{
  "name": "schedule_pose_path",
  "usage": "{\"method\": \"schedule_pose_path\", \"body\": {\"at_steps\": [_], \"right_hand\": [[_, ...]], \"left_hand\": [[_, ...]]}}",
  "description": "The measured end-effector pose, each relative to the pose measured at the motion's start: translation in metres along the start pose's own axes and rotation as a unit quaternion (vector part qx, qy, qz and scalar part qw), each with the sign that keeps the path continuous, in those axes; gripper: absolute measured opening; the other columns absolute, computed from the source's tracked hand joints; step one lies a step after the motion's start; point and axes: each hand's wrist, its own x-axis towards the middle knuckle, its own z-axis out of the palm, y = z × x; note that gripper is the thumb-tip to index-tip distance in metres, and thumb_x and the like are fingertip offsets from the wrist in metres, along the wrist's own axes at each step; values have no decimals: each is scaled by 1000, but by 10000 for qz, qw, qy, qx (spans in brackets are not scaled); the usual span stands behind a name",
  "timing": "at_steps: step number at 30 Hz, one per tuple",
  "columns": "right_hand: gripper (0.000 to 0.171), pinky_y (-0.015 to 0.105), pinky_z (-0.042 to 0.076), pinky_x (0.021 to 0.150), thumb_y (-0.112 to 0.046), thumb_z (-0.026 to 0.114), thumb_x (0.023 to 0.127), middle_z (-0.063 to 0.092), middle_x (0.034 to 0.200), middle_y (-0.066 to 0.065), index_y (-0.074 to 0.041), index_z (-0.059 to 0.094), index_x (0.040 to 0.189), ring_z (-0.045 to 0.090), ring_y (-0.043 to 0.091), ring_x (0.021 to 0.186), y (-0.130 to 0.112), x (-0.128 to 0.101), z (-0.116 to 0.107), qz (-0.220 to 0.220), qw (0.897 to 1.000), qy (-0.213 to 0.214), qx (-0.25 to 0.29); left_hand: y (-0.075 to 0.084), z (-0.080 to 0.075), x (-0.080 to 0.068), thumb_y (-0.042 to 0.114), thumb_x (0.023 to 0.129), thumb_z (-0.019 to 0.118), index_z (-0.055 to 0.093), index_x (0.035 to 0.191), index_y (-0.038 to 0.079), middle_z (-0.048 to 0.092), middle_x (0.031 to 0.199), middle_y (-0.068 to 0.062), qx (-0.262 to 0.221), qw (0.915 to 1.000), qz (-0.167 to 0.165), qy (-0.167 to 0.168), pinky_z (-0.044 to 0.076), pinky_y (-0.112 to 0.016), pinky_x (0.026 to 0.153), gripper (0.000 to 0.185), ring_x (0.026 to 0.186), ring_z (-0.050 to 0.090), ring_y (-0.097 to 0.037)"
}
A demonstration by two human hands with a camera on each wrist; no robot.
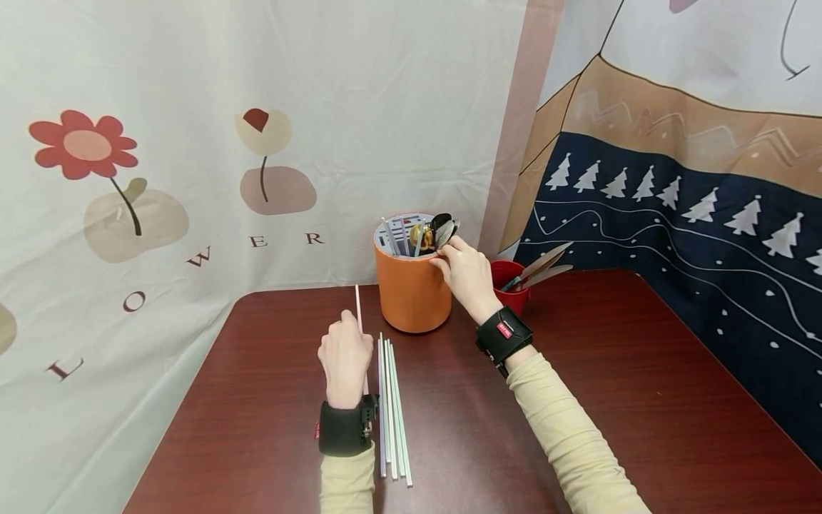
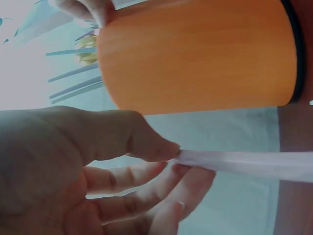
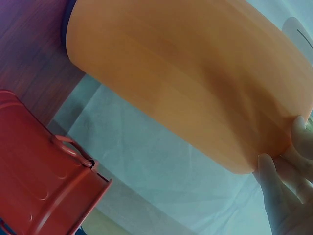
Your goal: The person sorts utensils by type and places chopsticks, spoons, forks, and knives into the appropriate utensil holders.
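Head view: left hand (image 1: 345, 357) pinches a pale straw (image 1: 358, 308) above the table (image 1: 578, 400), just left of a row of straws (image 1: 393, 407) lying flat. Right hand (image 1: 469, 275) grips a spoon (image 1: 444, 232) at the rim of the orange holder (image 1: 412, 289); red cup (image 1: 510, 282) just behind it.

Left wrist view: thumb and fingers (image 2: 146, 147) clamp the straw (image 2: 244, 164), holder (image 2: 195, 54) close beyond.

Right wrist view: fingertips (image 3: 279, 186) touch the holder (image 3: 195, 83) near its top; red cup (image 3: 39, 171) beside it.
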Motion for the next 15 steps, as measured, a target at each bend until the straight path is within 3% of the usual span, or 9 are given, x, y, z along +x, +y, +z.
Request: {"method": "schedule_pose_path", "body": {"at_steps": [8,15], "right_hand": [[23,36,53,59,-30,67,87,58,84,5,-7,72,90,62,28,67,0,0,-1,48,10000,-56,33],[24,35,53,58,-31,67,87,57,84,5,-7,72,91,62,27,67,0,0,-1,77,9999,-87,29]], "left_hand": [[7,-8,0,3,81,61,55,85,3,61,72,-14,-412,9969,104,667,46,-46,47,7,58,60,-40],[11,-8,0,5,85,61,58,93,1,64,80,-13,-918,9876,399,1207,49,-45,52,9,61,62,-36]]}}
